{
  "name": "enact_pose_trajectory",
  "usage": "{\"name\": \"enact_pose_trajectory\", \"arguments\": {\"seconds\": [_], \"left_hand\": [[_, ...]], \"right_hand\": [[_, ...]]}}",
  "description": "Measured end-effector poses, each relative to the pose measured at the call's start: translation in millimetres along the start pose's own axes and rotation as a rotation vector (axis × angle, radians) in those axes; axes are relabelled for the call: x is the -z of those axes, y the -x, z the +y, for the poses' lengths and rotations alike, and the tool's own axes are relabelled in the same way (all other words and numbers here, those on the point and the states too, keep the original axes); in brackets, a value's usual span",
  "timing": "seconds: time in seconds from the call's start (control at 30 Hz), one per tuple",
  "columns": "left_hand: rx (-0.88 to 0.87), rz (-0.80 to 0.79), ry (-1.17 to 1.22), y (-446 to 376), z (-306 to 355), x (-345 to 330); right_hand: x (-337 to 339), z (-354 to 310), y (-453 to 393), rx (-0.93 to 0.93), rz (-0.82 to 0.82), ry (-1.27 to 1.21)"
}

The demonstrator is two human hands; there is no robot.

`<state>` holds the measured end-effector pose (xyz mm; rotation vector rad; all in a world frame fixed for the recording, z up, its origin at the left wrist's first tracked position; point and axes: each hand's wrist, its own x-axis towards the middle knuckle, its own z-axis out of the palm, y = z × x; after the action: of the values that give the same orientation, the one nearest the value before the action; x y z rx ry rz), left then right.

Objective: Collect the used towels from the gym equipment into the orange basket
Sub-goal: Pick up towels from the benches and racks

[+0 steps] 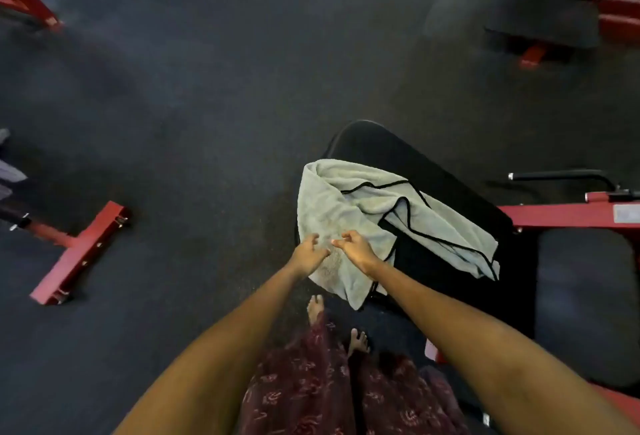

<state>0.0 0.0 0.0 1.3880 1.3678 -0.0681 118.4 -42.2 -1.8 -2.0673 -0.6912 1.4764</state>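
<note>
A pale grey-green towel [349, 213] with black trim lies crumpled over the black padded seat [440, 178] of a red-framed gym machine, its near corner hanging off the pad's edge. Both my arms reach forward over the towel's near left part. My left hand [309, 254] hovers at the towel's left edge with its fingers loosely bent and spread. My right hand [357, 248] is just beside it over the cloth, fingers also loosely curled, and no fold is plainly pinched by either hand. No orange basket is in view.
Dark rubber floor surrounds the machine. A red T-shaped machine foot [81, 251] lies at the left, red frame bars [568, 214] and a black pad [588, 296] at the right, and more red equipment at the top corners. My bare feet [358, 341] stand by the pad.
</note>
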Motion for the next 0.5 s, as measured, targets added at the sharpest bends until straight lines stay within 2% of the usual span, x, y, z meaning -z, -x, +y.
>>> {"name": "enact_pose_trajectory", "arguments": {"seconds": [0.23, 0.43, 0.5], "left_hand": [[-0.042, 0.041, -0.103, -72.0, 10.1, 19.5], [-0.092, -0.026, -0.437, -131.3, 1.4, 27.4], [-0.102, -0.068, -0.447, -144.0, 2.8, 27.8]], "right_hand": [[-4.9, -21.2, -70.8, -0.09, 0.101, -0.083], [-15.7, -30.2, -141.4, -0.064, 0.187, 0.058], [-18.4, -34.0, -153.1, -0.053, 0.182, 0.131]]}}
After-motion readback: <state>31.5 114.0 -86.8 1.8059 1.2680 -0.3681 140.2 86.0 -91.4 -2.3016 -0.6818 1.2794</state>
